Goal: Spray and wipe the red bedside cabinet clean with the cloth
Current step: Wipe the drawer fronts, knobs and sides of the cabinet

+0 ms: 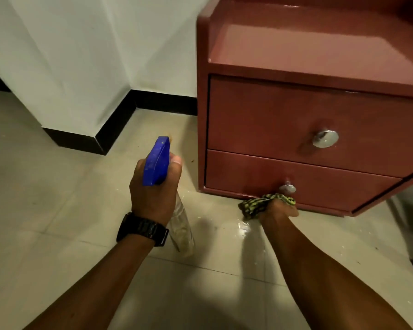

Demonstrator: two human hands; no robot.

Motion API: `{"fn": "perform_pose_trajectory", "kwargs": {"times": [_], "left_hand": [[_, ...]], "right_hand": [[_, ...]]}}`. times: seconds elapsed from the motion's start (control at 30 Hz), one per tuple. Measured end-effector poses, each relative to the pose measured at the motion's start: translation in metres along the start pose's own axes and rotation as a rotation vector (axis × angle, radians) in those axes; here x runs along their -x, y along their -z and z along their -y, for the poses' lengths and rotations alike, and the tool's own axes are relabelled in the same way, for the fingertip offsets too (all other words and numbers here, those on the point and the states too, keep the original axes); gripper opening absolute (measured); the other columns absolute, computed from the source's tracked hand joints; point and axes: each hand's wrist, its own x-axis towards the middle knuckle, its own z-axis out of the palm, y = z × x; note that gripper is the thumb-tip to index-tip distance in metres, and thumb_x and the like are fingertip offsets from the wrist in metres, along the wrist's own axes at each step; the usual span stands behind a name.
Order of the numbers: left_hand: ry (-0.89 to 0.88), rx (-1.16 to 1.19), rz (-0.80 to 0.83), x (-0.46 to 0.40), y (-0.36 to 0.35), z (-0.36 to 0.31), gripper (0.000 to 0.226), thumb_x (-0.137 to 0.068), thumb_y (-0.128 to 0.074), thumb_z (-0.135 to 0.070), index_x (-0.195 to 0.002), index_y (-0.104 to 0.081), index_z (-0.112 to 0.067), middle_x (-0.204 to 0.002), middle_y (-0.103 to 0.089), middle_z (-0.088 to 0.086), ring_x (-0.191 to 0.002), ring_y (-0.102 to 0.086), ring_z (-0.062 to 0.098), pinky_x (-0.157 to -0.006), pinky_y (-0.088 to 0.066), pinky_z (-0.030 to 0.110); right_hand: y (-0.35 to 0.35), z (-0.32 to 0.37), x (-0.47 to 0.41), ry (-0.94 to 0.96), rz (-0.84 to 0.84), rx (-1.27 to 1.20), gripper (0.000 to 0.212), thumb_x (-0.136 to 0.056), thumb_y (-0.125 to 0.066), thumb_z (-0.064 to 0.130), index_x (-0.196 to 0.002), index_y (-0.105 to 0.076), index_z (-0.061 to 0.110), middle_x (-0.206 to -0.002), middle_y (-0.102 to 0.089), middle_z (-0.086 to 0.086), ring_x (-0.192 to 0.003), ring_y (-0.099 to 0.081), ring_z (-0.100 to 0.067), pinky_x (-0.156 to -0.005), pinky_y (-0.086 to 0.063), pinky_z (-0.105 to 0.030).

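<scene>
Cabinet (320, 120) stood at upper right of the frame, red, two drawers shut. Right hand (278, 209) clenched the cloth (262, 204) against its bottom edge at lower centre; left hand (153, 186) gripped the sprayer (156, 161), nozzle aimed past the cabinet, so a squeeze would likely wet floor (57, 210) instead. A shiny wet patch (244, 226) by the cloth could cause slipping. Glossy beige tiles, white wall (81, 55), black skirting.
</scene>
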Motion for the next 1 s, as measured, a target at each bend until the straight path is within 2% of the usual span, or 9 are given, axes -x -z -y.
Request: {"fn": "perform_pose_trajectory", "kwargs": {"times": [0.1, 0.17, 0.23, 0.33, 0.4, 0.53, 0.6, 0.8, 1.0], "left_hand": [[-0.018, -0.016, -0.027, -0.004, 0.013, 0.000, 0.011, -0.088, -0.059, -0.037, -0.091, -0.058, -0.026, -0.087, -0.066, 0.015, -0.073, -0.063, 0.022, -0.059, -0.042, 0.021], [-0.017, -0.012, -0.040, -0.006, 0.019, 0.000, 0.007, -0.088, -0.059, -0.037, -0.087, -0.057, -0.030, -0.087, -0.066, 0.015, -0.074, -0.062, 0.023, -0.060, -0.042, 0.021], [-0.016, -0.006, -0.054, -0.007, 0.023, 0.001, 0.012, -0.087, -0.059, -0.037, -0.090, -0.059, -0.025, -0.087, -0.066, 0.016, -0.073, -0.062, 0.022, -0.059, -0.041, 0.020], [-0.029, -0.018, -0.051, -0.006, 0.026, 0.002, 0.024, -0.087, -0.059, -0.037, -0.098, -0.060, -0.016, -0.088, -0.065, 0.016, -0.074, -0.062, 0.024, -0.060, -0.041, 0.020], [-0.042, -0.018, -0.052, -0.005, 0.028, 0.001, 0.022, -0.087, -0.059, -0.036, -0.097, -0.059, -0.017, -0.088, -0.065, 0.016, -0.074, -0.062, 0.023, -0.060, -0.040, 0.018], [-0.047, 0.003, -0.054, -0.004, 0.026, 0.001, 0.021, -0.088, -0.060, -0.035, -0.101, -0.058, -0.019, -0.091, -0.065, 0.017, -0.080, -0.063, 0.026, -0.061, -0.041, 0.018], [-0.048, 0.033, -0.049, -0.002, 0.026, -0.001, 0.026, -0.087, -0.061, -0.036, -0.105, -0.057, -0.019, -0.091, -0.065, 0.016, -0.081, -0.063, 0.026, -0.060, -0.042, 0.016], [-0.068, 0.087, -0.049, 0.000, 0.020, -0.001, 0.033, -0.085, -0.062, -0.032, -0.110, -0.055, -0.012, -0.090, -0.062, 0.021, -0.077, -0.062, 0.028, -0.053, -0.046, 0.006], [-0.051, 0.116, -0.011, 0.001, 0.008, -0.001, 0.025, -0.085, -0.062, -0.033, -0.104, -0.052, -0.019, -0.088, -0.061, 0.023, -0.073, -0.060, 0.027, -0.052, -0.046, 0.009]], "right_hand": [[-0.040, -0.016, 0.046, -0.275, 0.132, -0.156, 0.049, -0.086, -0.033, -0.003, -0.134, -0.034, 0.005, -0.129, -0.050, -0.018, -0.110, -0.057, -0.039, -0.093, -0.043, -0.063], [-0.061, -0.019, 0.080, -0.356, 0.298, -0.034, 0.034, -0.078, -0.038, -0.010, -0.107, -0.054, 0.000, -0.110, -0.059, -0.023, -0.095, -0.063, -0.038, -0.077, -0.057, -0.046], [-0.075, -0.018, 0.102, -0.410, 0.444, -0.021, 0.020, -0.089, -0.040, -0.005, -0.085, -0.058, 0.002, -0.090, -0.060, -0.016, -0.072, -0.060, -0.028, -0.043, -0.053, -0.026], [-0.083, -0.013, 0.123, -0.301, 0.480, 0.033, 0.018, -0.091, -0.048, -0.006, -0.095, -0.061, 0.006, -0.090, -0.063, -0.014, -0.072, -0.060, -0.024, -0.048, -0.050, -0.028], [-0.080, -0.007, 0.139, -0.051, 0.473, 0.006, 0.024, -0.087, -0.054, -0.008, -0.089, -0.054, 0.015, -0.081, -0.061, -0.007, -0.069, -0.057, -0.020, -0.056, -0.047, -0.026], [-0.072, 0.017, 0.174, 0.971, 0.432, 0.369, 0.018, -0.082, -0.062, -0.004, -0.085, -0.057, 0.013, -0.087, -0.059, -0.001, -0.079, -0.052, -0.014, -0.068, -0.040, -0.019], [-0.072, 0.040, 0.188, 1.280, 0.459, 0.375, 0.016, -0.082, -0.059, -0.007, -0.090, -0.062, 0.007, -0.093, -0.057, -0.004, -0.083, -0.052, -0.016, -0.073, -0.042, -0.025], [-0.076, 0.095, 0.189, 1.807, 0.338, 0.537, 0.030, -0.085, -0.058, -0.006, -0.114, -0.064, -0.001, -0.110, -0.059, -0.019, -0.096, -0.057, -0.033, -0.081, -0.051, -0.041], [-0.045, 0.121, 0.154, 1.924, 0.110, 0.683, 0.031, -0.085, -0.054, 0.001, -0.115, -0.064, 0.002, -0.111, -0.061, -0.021, -0.092, -0.059, -0.038, -0.076, -0.050, -0.043]]}}
